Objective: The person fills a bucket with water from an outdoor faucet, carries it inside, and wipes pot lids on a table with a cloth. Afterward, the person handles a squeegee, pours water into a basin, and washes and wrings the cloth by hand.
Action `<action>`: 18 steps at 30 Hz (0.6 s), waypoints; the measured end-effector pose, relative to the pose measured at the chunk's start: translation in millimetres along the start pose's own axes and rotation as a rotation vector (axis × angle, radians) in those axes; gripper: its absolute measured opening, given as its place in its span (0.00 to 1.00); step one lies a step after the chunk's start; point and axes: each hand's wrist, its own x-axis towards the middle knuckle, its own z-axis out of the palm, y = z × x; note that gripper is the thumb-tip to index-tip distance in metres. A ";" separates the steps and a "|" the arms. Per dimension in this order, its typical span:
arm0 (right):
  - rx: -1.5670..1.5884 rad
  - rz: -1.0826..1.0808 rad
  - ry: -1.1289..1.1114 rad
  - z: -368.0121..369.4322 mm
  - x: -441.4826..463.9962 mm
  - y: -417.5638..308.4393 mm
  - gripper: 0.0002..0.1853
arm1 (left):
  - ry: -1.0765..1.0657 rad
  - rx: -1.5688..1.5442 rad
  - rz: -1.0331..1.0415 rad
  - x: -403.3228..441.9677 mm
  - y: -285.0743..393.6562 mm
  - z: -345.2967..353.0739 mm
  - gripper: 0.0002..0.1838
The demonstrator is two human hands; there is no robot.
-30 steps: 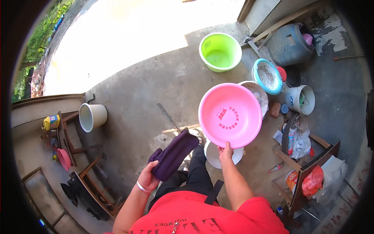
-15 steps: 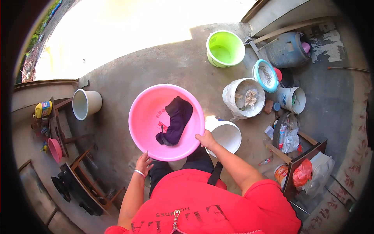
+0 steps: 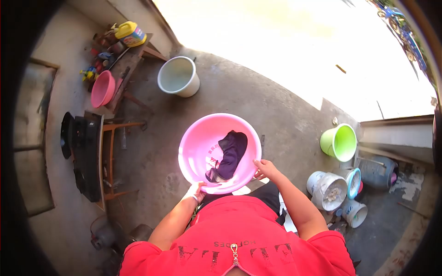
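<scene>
A pink basin (image 3: pixel 198 138) is held in front of my body, tilted a little so its inside shows. Dark purple cloth (image 3: pixel 232 154) lies crumpled in the basin, over part of the red print on its bottom. My left hand (image 3: pixel 197 190) grips the rim at the near left, with a white band on the wrist. At the right side of the rim, my right hand (image 3: pixel 264 169) is closed on the edge, thumb on top and fingers partly under it.
A pale bucket (image 3: pixel 179 78) stands ahead on the left, near a wooden bench (image 3: pixel 130 64) with a yellow jug (image 3: pixel 130 34) and a small pink basin (image 3: pixel 103 89). At the right are a green bucket (image 3: pixel 339 142), a lined bucket (image 3: pixel 329 192) and a blue barrel (image 3: pixel 375 172).
The view has turned left. The cloth left my left hand and lies in the basin. Open beside the basin half a second ago, my left hand now holds its rim.
</scene>
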 end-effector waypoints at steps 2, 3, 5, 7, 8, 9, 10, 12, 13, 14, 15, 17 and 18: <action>-0.112 -0.027 -0.036 24.4 23.0 -41.4 0.26 | 0.108 -0.050 -0.013 -5.3 31.7 -17.1 0.13; -0.154 -0.059 -0.053 33.9 42.9 -55.5 0.25 | 0.175 -0.041 -0.042 -10.8 50.8 -20.4 0.13; -0.318 -0.049 -0.124 51.4 74.8 -86.3 0.24 | 0.199 -0.095 0.047 -0.3 68.4 -43.9 0.11; -0.457 -0.034 -0.156 68.8 98.1 -124.5 0.23 | 0.189 -0.217 0.091 9.5 81.5 -61.6 0.11; -0.531 -0.033 -0.175 81.9 106.2 -147.0 0.22 | 0.188 -0.256 0.104 11.3 96.4 -61.1 0.11; -0.606 -0.033 -0.192 96.1 115.2 -170.4 0.21 | 0.185 -0.313 0.106 11.9 110.7 -60.6 0.11; -0.616 -0.050 -0.199 108.9 126.2 -192.4 0.21 | 0.182 -0.368 0.110 11.3 116.8 -64.9 0.11; -0.627 -0.055 -0.208 135.1 146.7 -240.6 0.20 | 0.173 -0.467 0.124 13.0 125.1 -71.1 0.11; -0.607 -0.037 -0.206 145.8 160.1 -265.8 0.20 | 0.171 -0.515 0.127 17.6 132.7 -67.7 0.11; -0.569 -0.043 -0.230 156.4 180.3 -289.8 0.20 | 0.172 -0.563 0.126 19.8 138.4 -68.7 0.11; -0.592 -0.048 -0.248 167.0 202.8 -313.8 0.20 | 0.177 -0.609 0.125 24.9 145.6 -66.9 0.11; -0.578 -0.134 -0.256 194.0 254.4 -366.7 0.19 | 0.192 -0.709 0.117 31.1 153.4 -70.4 0.11; -0.542 -0.157 -0.276 209.6 281.0 -392.1 0.18 | 0.205 -0.766 0.104 39.7 170.8 -60.1 0.11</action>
